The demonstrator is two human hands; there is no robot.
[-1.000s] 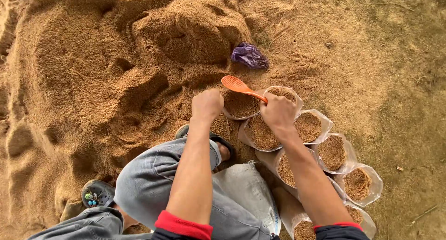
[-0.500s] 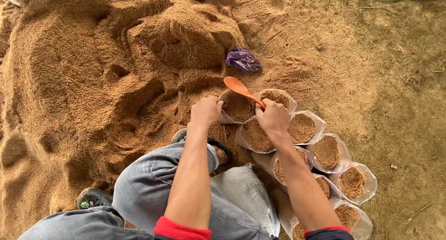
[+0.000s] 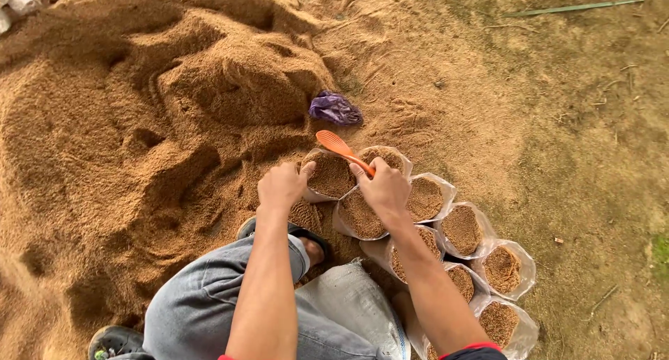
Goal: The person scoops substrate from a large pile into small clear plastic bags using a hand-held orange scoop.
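My right hand (image 3: 382,188) grips an orange scoop (image 3: 336,145) by its handle, the bowl pointing up and left over a clear plastic bag (image 3: 327,175) filled with brown husk. My left hand (image 3: 282,184) holds that bag's near rim. Several more filled clear bags (image 3: 463,229) stand in two rows running down to the right, beside my right forearm. A big heap of brown husk (image 3: 153,123) lies to the left and beyond the bags.
A crumpled purple plastic bag (image 3: 334,108) lies just beyond the scoop. My knee in grey trousers (image 3: 209,311) and a sandalled foot (image 3: 310,241) are below my hands. A grey sack (image 3: 355,311) lies by my leg. Bare earth with a green stick (image 3: 571,8) spreads right.
The view has shifted, so the bags sit slightly lower in frame. The scoop stays over the nearest bag; both hands have barely moved relative to the bags.
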